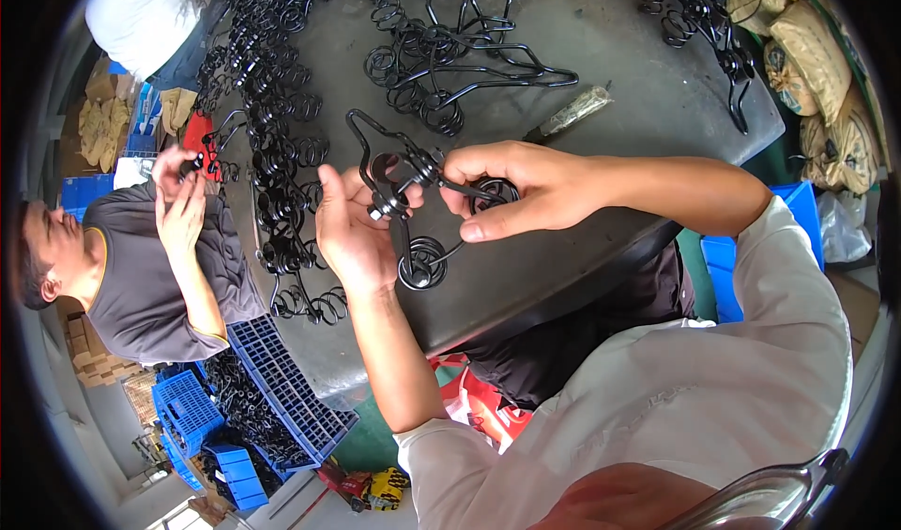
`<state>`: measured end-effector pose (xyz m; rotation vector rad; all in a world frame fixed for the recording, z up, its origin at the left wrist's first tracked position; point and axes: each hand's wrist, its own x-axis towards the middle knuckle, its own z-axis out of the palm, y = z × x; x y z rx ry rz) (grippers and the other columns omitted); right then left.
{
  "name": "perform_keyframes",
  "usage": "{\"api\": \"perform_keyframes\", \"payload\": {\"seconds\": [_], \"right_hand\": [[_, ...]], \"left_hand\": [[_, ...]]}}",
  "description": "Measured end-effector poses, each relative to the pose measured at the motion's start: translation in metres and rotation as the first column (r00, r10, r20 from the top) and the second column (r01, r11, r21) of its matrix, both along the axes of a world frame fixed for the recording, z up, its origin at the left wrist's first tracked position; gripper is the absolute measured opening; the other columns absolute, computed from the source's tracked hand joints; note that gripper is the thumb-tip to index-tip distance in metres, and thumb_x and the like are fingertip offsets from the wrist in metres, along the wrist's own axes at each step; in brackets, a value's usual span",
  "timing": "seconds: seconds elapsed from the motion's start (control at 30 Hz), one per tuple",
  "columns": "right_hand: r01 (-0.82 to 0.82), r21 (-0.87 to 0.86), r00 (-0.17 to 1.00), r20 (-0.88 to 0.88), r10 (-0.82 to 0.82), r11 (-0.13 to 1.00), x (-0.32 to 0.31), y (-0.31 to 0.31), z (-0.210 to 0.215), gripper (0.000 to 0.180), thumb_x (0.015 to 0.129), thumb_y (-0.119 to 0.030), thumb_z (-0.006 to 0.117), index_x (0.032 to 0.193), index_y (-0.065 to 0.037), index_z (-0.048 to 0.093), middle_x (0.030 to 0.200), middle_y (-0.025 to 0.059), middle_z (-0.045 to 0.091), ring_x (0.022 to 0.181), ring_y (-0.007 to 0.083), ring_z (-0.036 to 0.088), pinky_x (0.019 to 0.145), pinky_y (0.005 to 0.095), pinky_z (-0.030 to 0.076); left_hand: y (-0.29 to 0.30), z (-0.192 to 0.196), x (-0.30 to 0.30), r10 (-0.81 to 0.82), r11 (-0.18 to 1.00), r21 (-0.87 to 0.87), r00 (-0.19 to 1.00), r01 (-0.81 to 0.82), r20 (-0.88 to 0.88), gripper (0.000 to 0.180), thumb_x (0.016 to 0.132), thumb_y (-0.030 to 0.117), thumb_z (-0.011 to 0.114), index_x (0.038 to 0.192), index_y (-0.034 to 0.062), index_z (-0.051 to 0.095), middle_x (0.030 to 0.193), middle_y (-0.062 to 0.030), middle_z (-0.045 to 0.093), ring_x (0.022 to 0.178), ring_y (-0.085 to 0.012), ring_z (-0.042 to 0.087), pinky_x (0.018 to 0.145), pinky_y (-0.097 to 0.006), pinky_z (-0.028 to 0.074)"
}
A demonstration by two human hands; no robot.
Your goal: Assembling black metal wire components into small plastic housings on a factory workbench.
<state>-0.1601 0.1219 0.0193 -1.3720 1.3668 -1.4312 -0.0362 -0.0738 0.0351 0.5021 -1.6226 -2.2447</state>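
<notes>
Above the near edge of the table I have a black bent-wire spring part [410, 171] with coils at its ends and a clamp with a silver bolt in the middle. My right hand [530, 188] closes thumb and fingers round its right coil. My left hand [357, 239] is palm up under the clamp, its fingers curled behind the part and partly hidden by it. The left thumb sticks up, away from the wire. A lower coil [422, 264] hangs beside the left wrist.
Piles of black spring parts [272, 108] cover the dark table's [619, 70] left side, with more at the back [450, 56]. A plastic-wrapped tool [574, 113] lies beyond my right hand. At left a co-worker [155, 267] handles a part. Blue crates [291, 389] stand below.
</notes>
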Motion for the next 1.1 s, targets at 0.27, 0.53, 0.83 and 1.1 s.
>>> {"api": "perform_keyframes", "payload": {"seconds": [0.27,0.53,0.83,1.1], "right_hand": [[-0.001,0.028,0.999,0.042,0.000,1.000,-0.003,-0.003,-0.005,0.028,0.095,-0.022,0.072,0.105,-0.001,0.056,0.098,0.0038,0.058,0.094,0.0132,0.055,0.086,0.0314,0.047],[0.037,-0.036,0.999,0.019,-0.037,0.999,-0.002,-0.003,-0.002,0.029,0.095,-0.023,0.072,0.106,-0.001,0.056,0.098,0.0040,0.059,0.095,0.0144,0.057,0.085,0.0320,0.047],[0.179,-0.108,0.970,-0.145,-0.194,0.978,-0.009,-0.001,-0.003,0.035,0.094,-0.032,0.073,0.105,-0.004,0.056,0.094,0.0074,0.060,0.087,0.0184,0.057,0.072,0.0353,0.047],[0.113,-0.348,0.872,-0.414,-0.261,0.931,-0.014,-0.001,-0.005,0.035,0.091,-0.027,0.074,0.107,-0.004,0.054,0.104,0.0094,0.060,0.099,0.0295,0.055,0.089,0.0423,0.043]], "left_hand": [[-0.004,-0.002,0.002,-0.051,0.999,-0.014,0.998,0.052,0.027,0.050,0.107,0.038,0.048,0.113,-0.0078,0.065,0.089,-0.0181,0.073,0.070,-0.0211,0.071,0.061,-0.028,0.056],[0.003,0.003,0.000,-0.028,1.000,0.006,0.998,0.029,-0.063,0.043,0.105,0.031,0.054,0.116,-0.0093,0.064,0.090,-0.0186,0.073,0.071,-0.0211,0.071,0.060,-0.027,0.055],[0.005,-0.005,0.003,0.006,0.779,-0.611,0.976,-0.141,-0.218,0.030,0.106,0.029,0.053,0.097,0.0009,0.059,0.081,-0.0021,0.059,0.071,-0.0083,0.053,0.066,-0.023,0.042],[0.009,-0.006,-0.001,-0.049,0.669,-0.702,0.928,-0.244,-0.369,0.035,0.105,0.030,0.053,0.090,-0.0013,0.054,0.079,-0.0011,0.046,0.069,-0.0098,0.038,0.062,-0.027,0.029]]}}
